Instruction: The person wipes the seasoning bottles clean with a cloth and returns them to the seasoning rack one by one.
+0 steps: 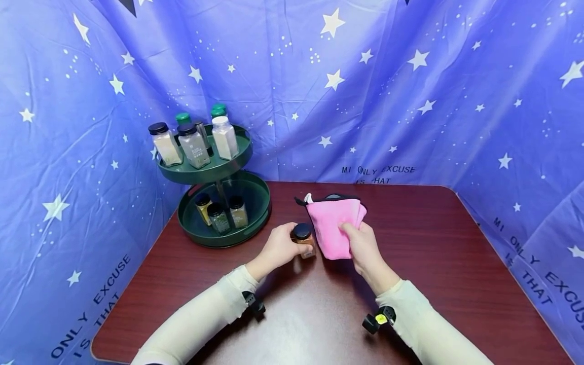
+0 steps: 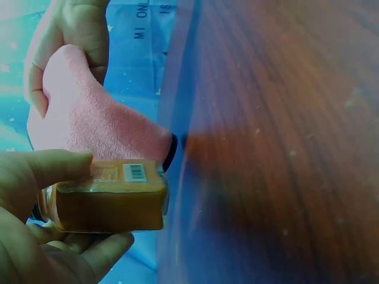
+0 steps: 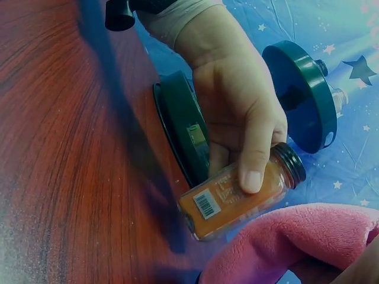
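My left hand [image 1: 282, 246] grips a small square spice jar [image 1: 304, 242] with a black lid and orange-brown powder inside. A barcode label shows on the jar [image 3: 228, 198] in the right wrist view, with the thumb lying across its side. Just to the right, my right hand [image 1: 365, 248] holds a pink cloth [image 1: 330, 228] with a black edge and a small white tag, pinched under the thumb. In the left wrist view the cloth [image 2: 89, 112] hangs right beside the jar. Both are held over the middle of the table.
A dark green two-tier rack [image 1: 223, 235] stands at the back left of the brown table [image 1: 410, 228]. Several jars with black, green and white lids, such as a white-lidded jar [image 1: 225, 138], fill its top tier. Three smaller jars sit below. A starry blue curtain [image 1: 292, 76] encloses the table.
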{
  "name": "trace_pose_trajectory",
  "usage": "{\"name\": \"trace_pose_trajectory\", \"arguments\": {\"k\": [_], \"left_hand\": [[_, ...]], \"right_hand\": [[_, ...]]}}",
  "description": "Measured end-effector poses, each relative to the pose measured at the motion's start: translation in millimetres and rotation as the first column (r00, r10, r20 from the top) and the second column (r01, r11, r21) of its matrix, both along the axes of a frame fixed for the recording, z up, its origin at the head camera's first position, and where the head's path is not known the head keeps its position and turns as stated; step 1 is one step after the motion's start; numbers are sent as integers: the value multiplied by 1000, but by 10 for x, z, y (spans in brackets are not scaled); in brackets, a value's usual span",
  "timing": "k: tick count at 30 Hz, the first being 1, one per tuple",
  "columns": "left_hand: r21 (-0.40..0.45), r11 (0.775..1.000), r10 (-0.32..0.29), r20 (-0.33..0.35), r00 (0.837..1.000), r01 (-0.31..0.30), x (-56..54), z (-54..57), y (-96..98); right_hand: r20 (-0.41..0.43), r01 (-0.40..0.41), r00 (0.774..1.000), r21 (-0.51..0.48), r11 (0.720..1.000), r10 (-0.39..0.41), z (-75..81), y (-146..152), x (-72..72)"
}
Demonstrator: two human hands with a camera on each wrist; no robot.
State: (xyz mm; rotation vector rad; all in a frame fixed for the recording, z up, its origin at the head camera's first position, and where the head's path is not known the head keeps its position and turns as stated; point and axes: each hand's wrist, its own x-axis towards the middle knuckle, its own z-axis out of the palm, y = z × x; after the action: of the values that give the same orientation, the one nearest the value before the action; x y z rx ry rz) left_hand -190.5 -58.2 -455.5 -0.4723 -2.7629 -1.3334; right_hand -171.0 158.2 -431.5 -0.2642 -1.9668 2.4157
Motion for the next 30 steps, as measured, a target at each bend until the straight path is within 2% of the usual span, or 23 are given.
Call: {"name": "trace_pose_trajectory", "arguments": {"k": [6, 10, 16, 20, 25, 30], "left_hand": [[70, 996, 49, -9, 999, -48, 34, 46, -61], [187, 980, 76, -22, 997, -71, 37, 117, -91], [372, 925, 98, -49, 994, -73, 64, 265, -79], [456, 886, 123, -56, 991, -84, 103, 328, -48], [551, 833, 140, -124, 982, -49, 149, 318, 4], [610, 792, 142, -214, 966, 19, 188, 280, 34]], "right_hand": [[-24, 9, 1000, 40, 999, -8, 22, -34, 23], [-37, 25, 999, 55, 998, -23, 33, -45, 22], [-87, 73, 994, 70, 995, -67, 44, -73, 30], [-101, 62, 993, 55, 997, -56, 38, -112, 38], [-104, 26, 994, -21, 999, -28, 46, -185, 83], [-172, -6, 985, -158, 987, -21, 95, -274, 135]]}}
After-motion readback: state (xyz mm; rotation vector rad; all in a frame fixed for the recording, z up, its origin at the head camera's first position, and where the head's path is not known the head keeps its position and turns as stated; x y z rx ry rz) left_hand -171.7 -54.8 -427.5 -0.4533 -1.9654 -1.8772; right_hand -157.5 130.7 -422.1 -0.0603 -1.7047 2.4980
